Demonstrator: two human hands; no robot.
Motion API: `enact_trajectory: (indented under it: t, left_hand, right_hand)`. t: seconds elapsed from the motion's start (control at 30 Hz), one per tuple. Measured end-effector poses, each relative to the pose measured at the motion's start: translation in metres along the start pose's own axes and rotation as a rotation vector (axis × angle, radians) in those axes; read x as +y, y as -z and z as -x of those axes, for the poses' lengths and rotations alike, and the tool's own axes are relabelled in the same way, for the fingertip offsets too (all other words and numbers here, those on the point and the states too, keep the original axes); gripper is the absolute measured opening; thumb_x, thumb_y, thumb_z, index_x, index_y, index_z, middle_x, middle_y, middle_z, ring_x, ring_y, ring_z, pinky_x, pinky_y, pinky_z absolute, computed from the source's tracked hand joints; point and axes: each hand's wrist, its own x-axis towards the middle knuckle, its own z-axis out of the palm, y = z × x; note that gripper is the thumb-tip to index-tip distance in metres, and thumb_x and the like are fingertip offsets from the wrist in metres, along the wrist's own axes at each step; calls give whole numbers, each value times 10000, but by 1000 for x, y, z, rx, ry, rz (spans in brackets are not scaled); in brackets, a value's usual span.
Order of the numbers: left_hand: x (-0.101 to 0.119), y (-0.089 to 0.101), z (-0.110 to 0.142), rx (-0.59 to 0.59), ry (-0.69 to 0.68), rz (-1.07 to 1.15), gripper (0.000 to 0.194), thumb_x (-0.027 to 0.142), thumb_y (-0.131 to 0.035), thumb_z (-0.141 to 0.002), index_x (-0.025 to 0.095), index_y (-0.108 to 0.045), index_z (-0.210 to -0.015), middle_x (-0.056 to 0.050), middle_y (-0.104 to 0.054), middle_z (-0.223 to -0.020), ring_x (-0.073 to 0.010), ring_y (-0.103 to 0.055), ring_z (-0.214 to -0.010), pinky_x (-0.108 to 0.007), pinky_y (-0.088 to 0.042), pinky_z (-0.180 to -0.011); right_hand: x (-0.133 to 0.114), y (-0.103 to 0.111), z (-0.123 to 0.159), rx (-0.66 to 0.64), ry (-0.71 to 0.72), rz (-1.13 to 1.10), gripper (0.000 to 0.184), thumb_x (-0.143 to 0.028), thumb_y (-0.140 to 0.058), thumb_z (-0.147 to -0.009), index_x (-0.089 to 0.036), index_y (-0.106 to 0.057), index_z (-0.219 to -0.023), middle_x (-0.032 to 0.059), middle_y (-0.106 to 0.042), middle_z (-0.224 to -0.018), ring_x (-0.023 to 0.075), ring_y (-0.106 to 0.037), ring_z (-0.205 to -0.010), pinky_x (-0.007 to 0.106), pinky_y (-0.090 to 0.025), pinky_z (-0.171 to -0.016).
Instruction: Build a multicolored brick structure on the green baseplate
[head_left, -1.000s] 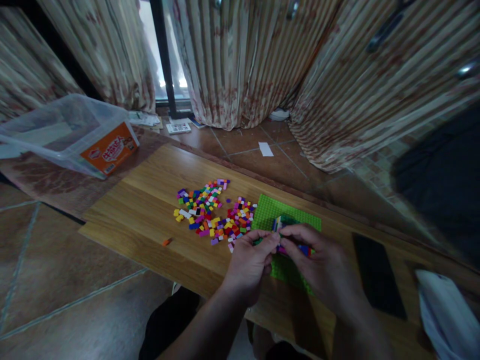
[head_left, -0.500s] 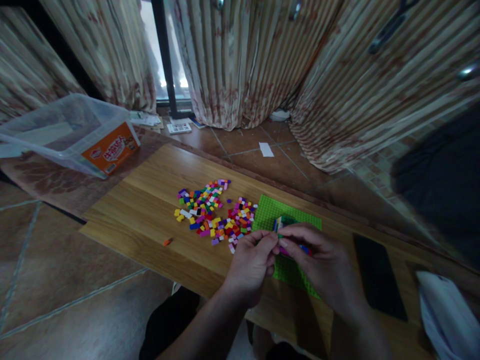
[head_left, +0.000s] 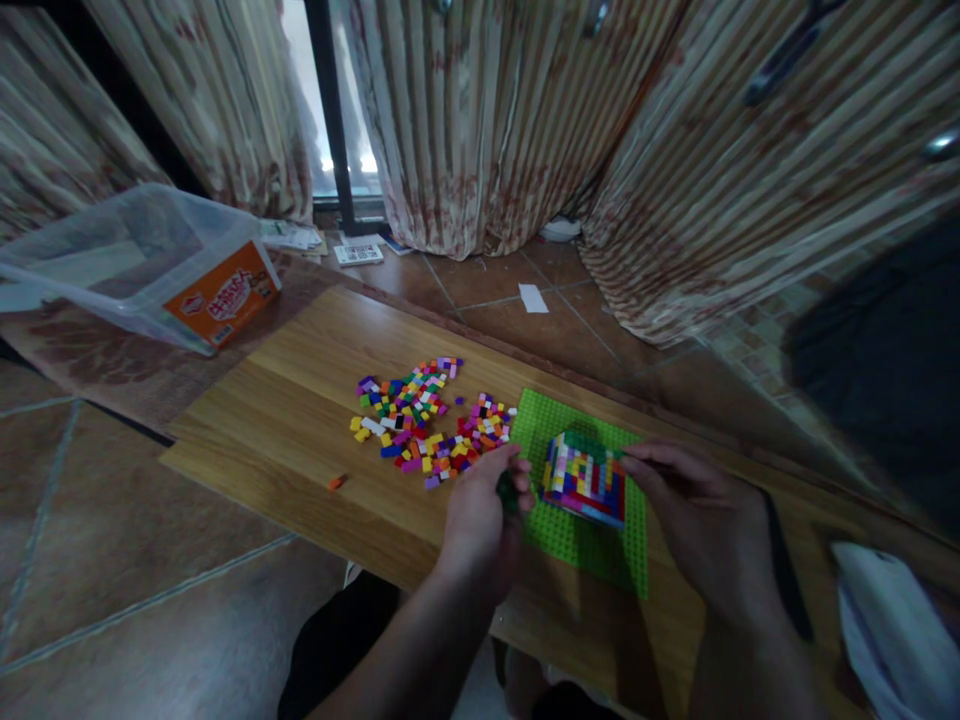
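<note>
On a green baseplate [head_left: 589, 560] stands a multicoloured structure of toy bricks [head_left: 583, 482], with green bricks along its far top edge. My right hand [head_left: 694, 515] is at the structure's right side, thumb and forefinger pinched on a small green brick [head_left: 619, 455]. To the left of the baseplate, my left hand [head_left: 480, 510] is curled with dark green bricks [head_left: 508, 492] in its palm; how many I cannot tell. A loose heap of coloured bricks [head_left: 427, 460] lies just beyond my left hand.
The wooden table [head_left: 277, 400] also carries one orange brick [head_left: 336, 483] near its front edge. A clear plastic bin [head_left: 142, 270] with an orange label stands at the far left. Right of my right hand lie a dark flat object [head_left: 787, 570] and a white packet [head_left: 892, 620].
My hands, together above the structure before, have parted. The left one drew back a little to the left, the right one moved right with a green brick, and the structure now shows.
</note>
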Motion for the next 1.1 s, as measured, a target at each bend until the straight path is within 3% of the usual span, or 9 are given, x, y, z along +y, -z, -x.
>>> enact_trajectory:
  t: [0.13,0.3,0.53,0.77,0.93,1.1]
  left_hand:
    - [5,-1,-4,101,23,239,153,91,-467,-884,70,-617,-858,-67,-592,-733,-81,-563,-606,-153,-460,-519]
    - [5,-3,-1,69,21,262,159,98,-505,-868,72,-640,-948,-94,-633,-795,-118,-624,-675,-207,-536,-600]
    - [6,2,2,1,32,158,190,77,-482,-876,64,-632,-990,-57,-605,-745,-77,-561,-582,-155,-458,-500]
    - [6,3,3,-14,46,83,174,116,-492,-890,60,-631,-980,-37,-581,-737,-55,-512,-553,-144,-412,-477]
    - [5,4,3,-55,7,38,161,118,-524,-872,71,-630,-983,-24,-573,-733,-48,-489,-541,-141,-368,-456]
    - [5,4,4,-78,18,24,144,132,-550,-853,79,-611,-972,-20,-576,-720,-43,-461,-516,-141,-328,-439]
  right_hand:
    - [14,9,-2,-1,-16,82,204,-460,-697,-792,-272,-738,-861,20,-695,-956,195,-646,-871,348,-523,-783]
    - [13,-4,-2,-113,4,118,212,-439,-659,-813,-241,-732,-836,43,-663,-997,202,-637,-890,348,-516,-770]
    - [17,-18,-6,-99,54,239,191,-396,-629,-808,-229,-722,-791,51,-652,-958,208,-634,-854,364,-516,-738]
    - [21,-24,-6,-19,-23,136,195,-402,-671,-766,-210,-702,-762,62,-667,-985,215,-631,-891,361,-522,-748]
    - [31,-26,-6,-28,-143,53,203,-401,-702,-737,-198,-700,-754,59,-659,-1013,209,-635,-871,365,-514,-753]
    - [33,-25,-7,-44,-109,53,188,-387,-706,-733,-199,-714,-751,57,-675,-956,216,-633,-874,361,-514,-752]
